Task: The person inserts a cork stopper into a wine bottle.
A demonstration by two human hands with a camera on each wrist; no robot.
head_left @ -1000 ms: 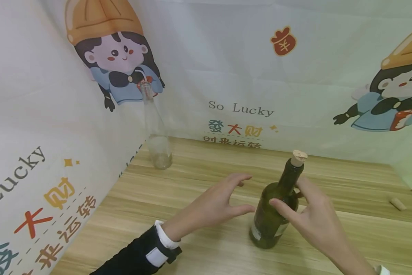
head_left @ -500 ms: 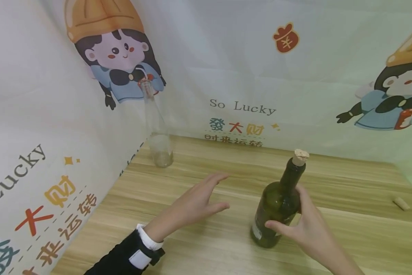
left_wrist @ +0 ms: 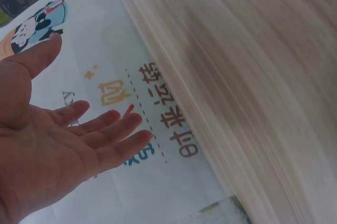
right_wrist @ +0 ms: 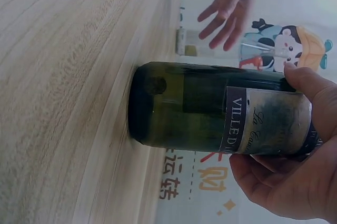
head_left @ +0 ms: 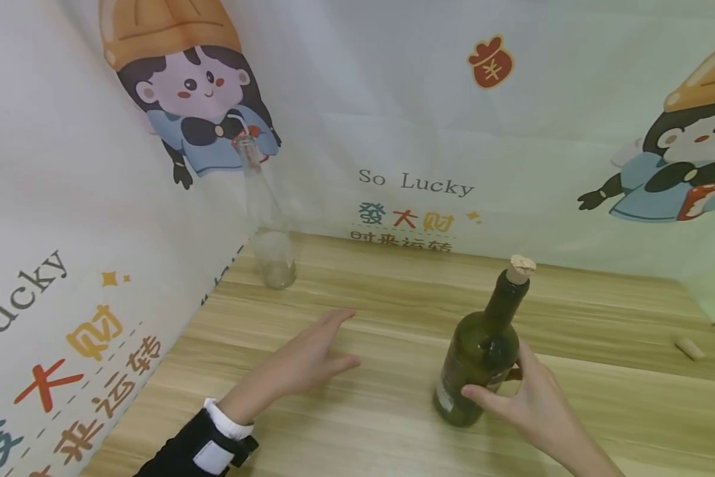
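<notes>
Wood-grain table (head_left: 393, 424) before printed cloth (head_left: 333, 86).
Gripped in right hand (head_left: 530, 404): corked green bottle (head_left: 470, 358), upright, right of centre. Left hand (head_left: 291, 368) spread, empty; clear bottle (head_left: 275, 262) beyond; loose cork (head_left: 689, 348) far right.

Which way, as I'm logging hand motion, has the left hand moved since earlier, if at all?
Yes: in the head view, the left hand has moved left, nearer the clear bottle.

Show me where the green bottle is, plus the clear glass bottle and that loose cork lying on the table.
Green bottle (head_left: 475, 351): head view, on its body.
Clear glass bottle (head_left: 273, 253): head view, on its lower body.
Loose cork (head_left: 689, 348): head view, on the middle of its side.
</notes>
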